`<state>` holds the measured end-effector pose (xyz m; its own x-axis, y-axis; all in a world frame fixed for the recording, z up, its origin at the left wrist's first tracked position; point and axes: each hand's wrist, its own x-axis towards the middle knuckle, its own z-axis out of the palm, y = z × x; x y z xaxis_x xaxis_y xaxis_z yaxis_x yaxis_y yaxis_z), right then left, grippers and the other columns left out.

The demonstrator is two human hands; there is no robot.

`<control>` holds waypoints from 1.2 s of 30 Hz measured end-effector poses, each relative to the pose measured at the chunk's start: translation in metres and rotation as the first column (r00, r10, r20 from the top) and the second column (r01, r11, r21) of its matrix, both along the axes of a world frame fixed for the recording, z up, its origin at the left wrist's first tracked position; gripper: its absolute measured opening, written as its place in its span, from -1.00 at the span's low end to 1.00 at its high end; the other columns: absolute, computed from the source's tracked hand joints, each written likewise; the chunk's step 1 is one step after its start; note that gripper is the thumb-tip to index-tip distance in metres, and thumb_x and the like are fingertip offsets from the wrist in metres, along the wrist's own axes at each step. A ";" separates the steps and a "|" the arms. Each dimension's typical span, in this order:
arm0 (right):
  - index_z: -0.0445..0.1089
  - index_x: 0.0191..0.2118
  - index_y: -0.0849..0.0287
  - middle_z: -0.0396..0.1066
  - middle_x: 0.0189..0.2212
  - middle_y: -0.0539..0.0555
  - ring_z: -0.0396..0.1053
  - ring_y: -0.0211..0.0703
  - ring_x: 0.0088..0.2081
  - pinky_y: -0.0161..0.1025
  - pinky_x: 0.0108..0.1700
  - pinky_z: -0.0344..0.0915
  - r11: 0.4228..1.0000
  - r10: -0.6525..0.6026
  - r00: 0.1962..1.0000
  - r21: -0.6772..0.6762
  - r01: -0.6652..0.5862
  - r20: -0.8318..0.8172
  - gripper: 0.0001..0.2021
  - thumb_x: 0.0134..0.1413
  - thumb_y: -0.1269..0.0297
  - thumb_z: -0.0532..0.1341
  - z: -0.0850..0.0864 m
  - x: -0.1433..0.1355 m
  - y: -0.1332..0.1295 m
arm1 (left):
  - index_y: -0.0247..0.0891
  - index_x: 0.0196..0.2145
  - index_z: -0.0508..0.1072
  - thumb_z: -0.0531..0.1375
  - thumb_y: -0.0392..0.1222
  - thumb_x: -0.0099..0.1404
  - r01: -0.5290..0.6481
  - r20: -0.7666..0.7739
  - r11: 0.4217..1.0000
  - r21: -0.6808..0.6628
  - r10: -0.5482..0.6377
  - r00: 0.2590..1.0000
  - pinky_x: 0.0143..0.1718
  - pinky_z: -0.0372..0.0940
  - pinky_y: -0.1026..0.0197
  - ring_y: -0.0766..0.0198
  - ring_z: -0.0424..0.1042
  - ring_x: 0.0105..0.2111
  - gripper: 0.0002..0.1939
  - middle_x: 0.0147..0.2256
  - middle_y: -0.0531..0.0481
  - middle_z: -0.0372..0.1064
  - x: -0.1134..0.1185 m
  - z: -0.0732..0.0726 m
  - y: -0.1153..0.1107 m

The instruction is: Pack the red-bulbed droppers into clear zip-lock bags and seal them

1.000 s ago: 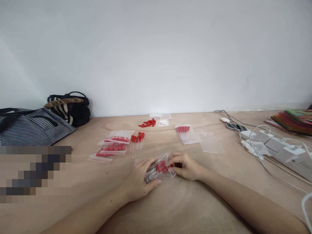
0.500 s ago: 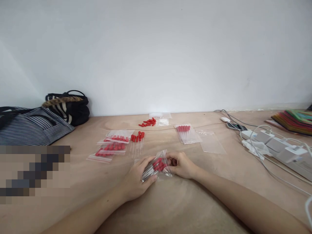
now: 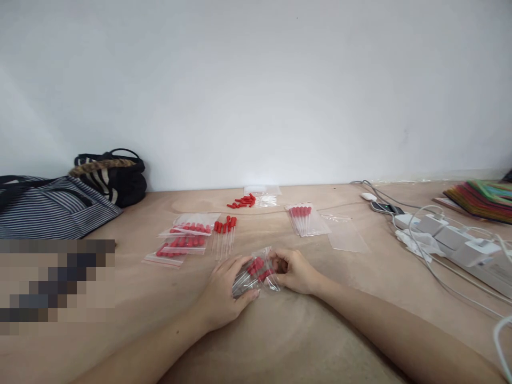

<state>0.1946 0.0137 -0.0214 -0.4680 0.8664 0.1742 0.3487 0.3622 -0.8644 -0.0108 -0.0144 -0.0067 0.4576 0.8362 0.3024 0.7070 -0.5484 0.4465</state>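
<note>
Between my two hands is a clear zip bag (image 3: 256,276) with several red-bulbed glass droppers in it. My left hand (image 3: 228,290) is closed round the bag's left side, thumb below and fingers above. With curled fingers my right hand (image 3: 294,271) pinches the bag's right edge, by the red bulbs. Beyond my left hand lie loose droppers (image 3: 226,229) in a row. Filled bags of droppers (image 3: 186,237) overlap to their left. To the right, another group of droppers (image 3: 301,217) lies on a clear bag, beside a flat clear bag (image 3: 348,234).
Loose red rubber bulbs (image 3: 242,201) and glass tubes (image 3: 267,200) lie near the wall. A power strip with white chargers (image 3: 456,237), cables and a phone (image 3: 386,208) occupy the right. Striped bag (image 3: 60,205) and black bag (image 3: 120,178) stand left; coloured sheets (image 3: 484,200) lie far right.
The red bulbs inside the held bag have shifted slightly, and the bag's right edge has moved a little left. Both hands keep their hold on it.
</note>
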 end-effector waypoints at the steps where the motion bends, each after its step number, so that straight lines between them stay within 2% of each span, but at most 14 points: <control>1: 0.33 -0.24 0.22 0.14 -0.62 -0.14 0.04 -0.42 -0.61 -0.45 -0.59 0.00 1.000 0.016 1.000 -0.016 -0.016 0.010 -0.66 -0.24 0.27 0.29 0.001 0.000 0.000 | -0.19 -0.03 0.19 0.17 -0.15 0.06 0.001 0.006 1.000 -0.010 -0.001 1.000 -0.05 0.16 0.00 0.05 0.26 -0.06 -0.51 -0.05 -0.09 0.27 0.001 0.002 0.000; 3: 0.31 -0.13 0.19 0.13 -0.63 -0.15 0.04 -0.42 -0.61 -0.45 -0.57 0.00 0.997 0.083 0.994 -0.009 -0.083 0.077 -0.61 -0.18 0.27 0.26 0.005 0.000 0.002 | -0.19 -0.03 0.17 0.18 -0.17 0.04 -0.001 0.016 1.000 -0.027 0.001 1.000 -0.06 0.18 0.01 0.06 0.26 -0.07 -0.49 -0.05 -0.08 0.28 0.002 0.004 -0.001; 5: 0.35 -0.16 0.16 0.12 -0.65 -0.16 0.05 -0.41 -0.60 -0.44 -0.55 -0.02 0.988 0.140 0.969 0.037 -0.151 0.202 -0.66 -0.15 0.27 0.24 0.011 0.001 0.003 | -0.18 -0.02 0.16 0.18 -0.17 0.04 -0.007 0.022 1.000 -0.028 0.008 1.000 -0.07 0.18 0.01 0.06 0.27 -0.08 -0.48 -0.06 -0.08 0.28 0.003 0.004 -0.001; 9: 0.36 -0.18 0.12 0.19 -0.64 -0.15 0.10 -0.39 -0.59 -0.42 -0.52 -0.04 0.982 0.087 0.917 0.123 -0.145 0.390 -0.69 -0.16 0.28 0.24 0.020 -0.001 0.004 | -0.18 -0.03 0.17 0.19 -0.14 0.03 -0.031 -0.006 0.999 -0.012 0.031 1.000 -0.07 0.18 0.00 0.04 0.27 -0.08 -0.48 -0.06 -0.07 0.28 0.002 0.002 0.000; 12: 0.31 -0.13 0.08 0.28 -0.59 -0.12 0.17 -0.35 -0.55 -0.41 -0.52 -0.05 0.984 -0.046 0.901 0.173 -0.033 0.431 -0.64 -0.14 0.19 0.24 0.019 -0.007 0.003 | -0.17 -0.02 0.16 0.20 -0.08 0.04 -0.040 -0.047 0.999 0.022 0.041 0.998 -0.06 0.15 -0.02 0.02 0.25 -0.07 -0.45 -0.05 -0.08 0.27 0.000 0.001 0.000; 15: 0.31 -0.15 0.09 0.30 -0.60 -0.10 0.22 -0.32 -0.54 -0.39 -0.52 -0.06 0.964 -0.237 0.890 0.204 0.168 0.389 -0.58 -0.17 0.03 0.24 0.013 -0.014 0.001 | -0.15 -0.01 0.17 0.20 -0.05 0.04 -0.046 -0.072 0.998 0.046 0.049 0.996 -0.06 0.12 -0.02 0.01 0.24 -0.07 -0.45 -0.06 -0.07 0.27 -0.001 0.000 0.000; 18: 0.34 -0.37 0.16 0.30 -0.63 -0.09 0.21 -0.33 -0.56 -0.39 -0.54 -0.06 0.945 -0.315 0.888 0.193 0.263 0.334 -0.64 -0.24 -0.02 0.26 0.008 -0.014 0.002 | -0.14 -0.01 0.17 0.20 -0.05 0.04 -0.051 -0.068 0.998 0.036 0.053 0.996 -0.07 0.13 -0.01 0.02 0.26 -0.09 -0.45 -0.07 -0.05 0.28 0.000 0.001 -0.001; 21: 0.35 -0.53 0.22 0.31 -0.64 -0.07 0.20 -0.35 -0.58 -0.40 -0.54 0.02 0.996 -0.069 0.964 0.067 0.053 0.258 -0.69 -0.15 0.02 0.22 0.006 -0.003 0.010 | -0.13 -0.01 0.16 0.21 -0.05 0.04 -0.045 -0.069 0.999 0.025 0.047 0.997 -0.07 0.12 -0.01 0.02 0.26 -0.09 -0.44 -0.06 -0.04 0.28 0.000 0.001 -0.001; 23: 0.39 -0.46 0.25 0.35 -0.60 -0.04 0.23 -0.35 -0.56 -0.39 -0.51 0.12 0.990 0.140 0.979 -0.040 -0.136 0.150 -0.71 -0.07 0.08 0.17 0.006 0.008 0.021 | -0.13 -0.01 0.17 0.21 -0.05 0.03 -0.048 -0.076 0.999 0.022 0.049 0.996 -0.07 0.12 -0.02 0.02 0.26 -0.09 -0.44 -0.06 -0.04 0.28 0.000 0.002 -0.002; 24: 0.41 -0.41 0.27 0.38 -0.56 -0.01 0.26 -0.33 -0.53 -0.38 -0.48 0.16 0.982 0.185 0.977 -0.066 -0.178 0.106 -0.72 -0.04 0.11 0.15 0.008 0.013 0.029 | -0.13 -0.01 0.17 0.21 -0.05 0.03 -0.048 -0.079 0.999 0.019 0.050 0.996 -0.08 0.12 -0.02 0.02 0.26 -0.08 -0.45 -0.06 -0.04 0.28 0.000 0.002 -0.002; 27: 0.40 -0.34 0.33 0.42 -0.47 0.06 0.31 -0.30 -0.47 -0.36 -0.42 0.23 0.997 0.043 0.987 0.059 -0.053 0.157 -0.74 0.02 0.22 0.10 0.014 0.017 0.056 | -0.12 -0.03 0.19 0.21 -0.07 0.04 -0.044 -0.085 0.999 0.011 0.044 0.995 -0.09 0.13 -0.01 0.02 0.27 -0.09 -0.48 -0.07 -0.03 0.29 0.000 0.003 -0.002; 30: 0.40 -0.30 0.34 0.39 -0.44 0.09 0.30 -0.29 -0.44 -0.34 -0.38 0.23 0.973 -0.059 0.964 0.229 -0.003 0.260 -0.79 0.03 0.32 0.09 0.024 -0.001 0.082 | -0.12 -0.05 0.21 0.22 -0.07 0.03 -0.034 -0.087 0.999 0.007 0.034 0.996 -0.10 0.14 0.00 0.03 0.28 -0.10 -0.48 -0.07 -0.04 0.30 0.000 0.003 -0.002; 33: 0.36 -0.14 0.21 0.35 -0.29 0.08 0.29 -0.26 -0.32 -0.31 -0.24 0.21 0.946 -0.046 0.949 0.318 -0.059 0.313 -0.72 -0.02 0.47 0.09 0.031 -0.032 0.097 | -0.13 -0.06 0.24 0.24 -0.05 0.01 -0.029 -0.089 1.000 0.013 0.030 0.996 -0.11 0.16 -0.01 0.02 0.28 -0.11 -0.49 -0.08 -0.04 0.31 -0.003 0.003 -0.002; 36: 0.27 -0.01 0.10 0.21 -0.08 0.12 0.25 -0.20 -0.18 -0.26 -0.14 0.17 0.846 -0.055 0.849 0.476 -0.240 0.526 -0.57 -0.05 0.56 0.07 0.033 -0.059 0.105 | -0.14 -0.08 0.26 0.24 -0.05 0.01 -0.026 -0.092 1.000 0.016 0.028 0.995 -0.13 0.18 -0.01 0.01 0.30 -0.13 -0.50 -0.10 -0.04 0.32 -0.007 0.002 -0.003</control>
